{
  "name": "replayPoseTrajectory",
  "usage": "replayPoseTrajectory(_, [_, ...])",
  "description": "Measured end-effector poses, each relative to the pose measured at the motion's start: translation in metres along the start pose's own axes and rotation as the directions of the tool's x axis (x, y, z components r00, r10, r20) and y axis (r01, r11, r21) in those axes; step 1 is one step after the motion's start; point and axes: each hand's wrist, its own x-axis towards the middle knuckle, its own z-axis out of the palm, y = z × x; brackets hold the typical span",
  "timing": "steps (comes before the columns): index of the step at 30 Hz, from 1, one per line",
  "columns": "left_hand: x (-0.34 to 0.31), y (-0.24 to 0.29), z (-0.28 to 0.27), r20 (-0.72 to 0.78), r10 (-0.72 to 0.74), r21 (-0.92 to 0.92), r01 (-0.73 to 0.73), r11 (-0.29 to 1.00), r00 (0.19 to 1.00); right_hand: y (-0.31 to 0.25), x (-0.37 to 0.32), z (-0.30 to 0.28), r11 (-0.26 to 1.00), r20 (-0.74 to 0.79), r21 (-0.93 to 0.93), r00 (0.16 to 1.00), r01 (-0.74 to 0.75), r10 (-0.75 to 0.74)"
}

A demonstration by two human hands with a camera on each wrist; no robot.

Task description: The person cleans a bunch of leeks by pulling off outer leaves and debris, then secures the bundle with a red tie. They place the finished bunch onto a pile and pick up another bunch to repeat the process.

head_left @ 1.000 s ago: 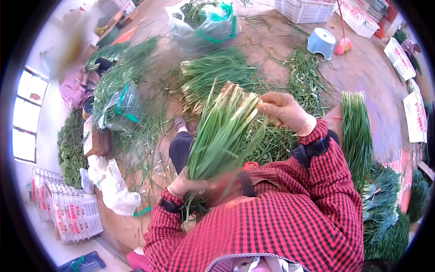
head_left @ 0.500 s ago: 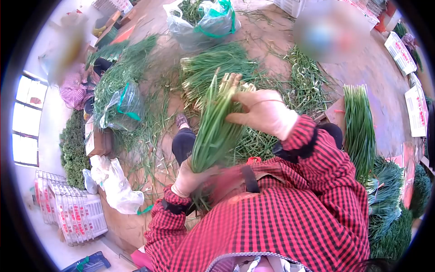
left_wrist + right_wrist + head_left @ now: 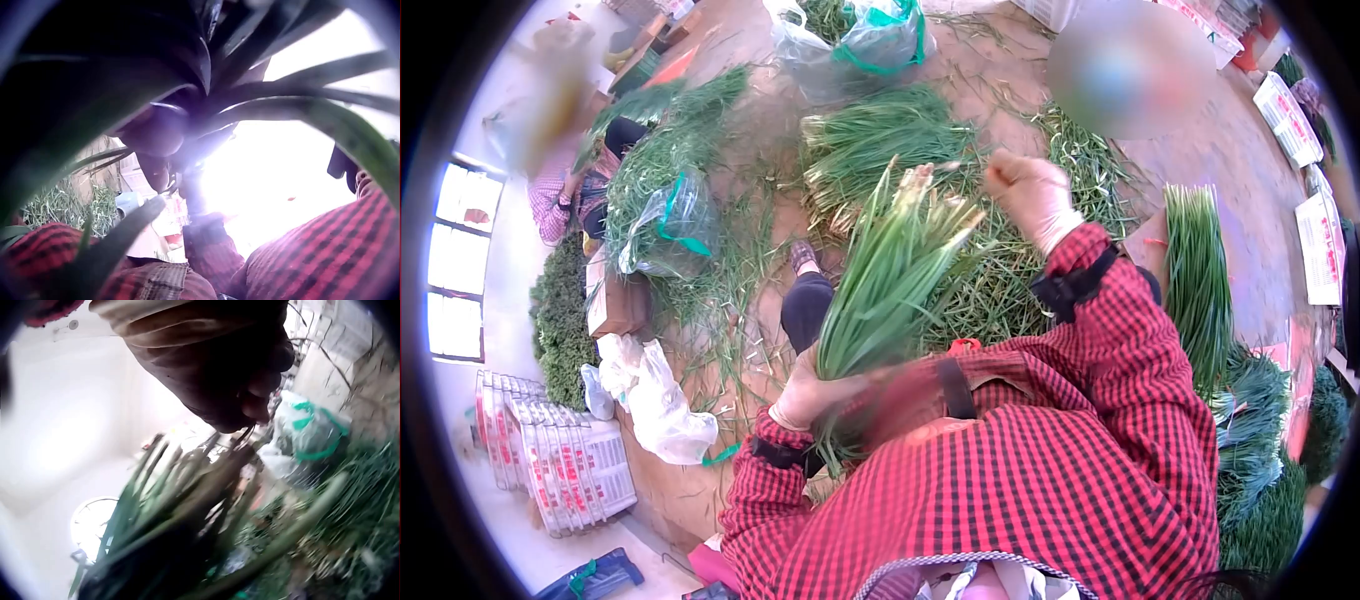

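A bunch of garlic chives stands tilted in front of my chest, its pale root ends up and its green leaves hanging down. My left hand grips it low around the leaves. My right hand, in a pale glove, is raised just right of the root ends with its fingers curled. In the right wrist view, a thin dry leaf strand sticks out from the curled fingers, above the stalk ends. Dark leaves fan across the left wrist view and hide much of the left hand.
A heap of chives lies ahead, with loose trimmings over the floor. Neat bundles lie on the right. A plastic bag of greens stands at the back, white bags on the left. Another person sits at far left.
My right hand first is at the root ends, then reaches over the stalks, and now has pulled away to the right and up with fingers curled. The left hand keeps its grip.
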Motion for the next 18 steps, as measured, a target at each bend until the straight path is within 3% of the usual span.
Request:
replayPoseTrajectory(1, [-0.002, 0.003, 0.001, -0.038, -0.012, 0.008, 0.012, 1.000, 0.999, 0.018, 0.008, -0.011, 0.993, -0.073, -0.112, 0.997, -0.029, 0.021])
replayPoseTrajectory(3, [-0.006, 0.000, -0.002, -0.082, -0.015, 0.008, 0.015, 1.000, 0.997, 0.033, 0.013, -0.033, 0.935, -0.056, -0.335, 0.993, -0.119, 0.107])
replayPoseTrajectory(4, [-0.006, -0.001, -0.004, -0.078, -0.014, 0.020, 0.015, 1.000, 0.997, 0.017, 0.017, -0.053, 0.879, 0.023, -0.450, 0.982, -0.159, 0.189])
replayPoseTrajectory(5, [-0.004, -0.002, -0.005, -0.073, -0.013, 0.032, 0.015, 0.999, 0.997, -0.004, 0.017, -0.056, 0.901, -0.028, -0.373, 0.973, -0.221, 0.227])
replayPoseTrajectory(7, [-0.001, -0.005, -0.004, -0.069, -0.030, 0.066, 0.034, 0.997, 0.997, 0.002, 0.012, -0.040, 0.989, 0.046, -0.048, 0.990, 0.138, -0.136])
replayPoseTrajectory(8, [0.001, -0.006, -0.005, -0.071, -0.042, 0.088, 0.048, 0.995, 0.997, -0.004, 0.009, -0.031, 0.971, 0.196, 0.106, 0.953, 0.215, -0.232])
replayPoseTrajectory(10, [0.006, -0.008, -0.007, -0.024, -0.037, 0.156, 0.040, 0.987, 0.999, -0.047, -0.001, -0.027, 0.980, 0.472, 0.049, 0.861, 0.192, -0.192])
replayPoseTrajectory(11, [0.007, -0.009, -0.009, 0.023, -0.025, 0.200, 0.020, 0.980, 0.999, -0.041, -0.005, -0.011, 0.968, 0.495, 0.006, 0.841, 0.249, -0.220])
replayPoseTrajectory(12, [0.007, -0.009, -0.010, 0.068, -0.016, 0.241, 0.000, 0.971, 0.998, -0.043, -0.001, -0.006, 0.943, 0.486, 0.249, 0.814, 0.219, -0.317])
replayPoseTrajectory(14, [0.005, -0.006, -0.007, 0.059, -0.049, 0.232, 0.034, 0.972, 0.997, -0.036, -0.003, 0.005, 0.876, 0.408, 0.445, 0.829, 0.187, -0.383])
replayPoseTrajectory(17, [0.003, -0.010, -0.011, 0.024, -0.090, 0.192, 0.084, 0.978, 0.996, -0.039, -0.009, 0.004, 0.924, 0.506, 0.371, 0.815, 0.090, -0.282])
replayPoseTrajectory(18, [0.002, -0.009, -0.009, 0.003, -0.101, 0.171, 0.099, 0.980, 0.995, -0.038, -0.012, 0.006, 0.916, 0.472, 0.393, 0.837, 0.080, -0.276])
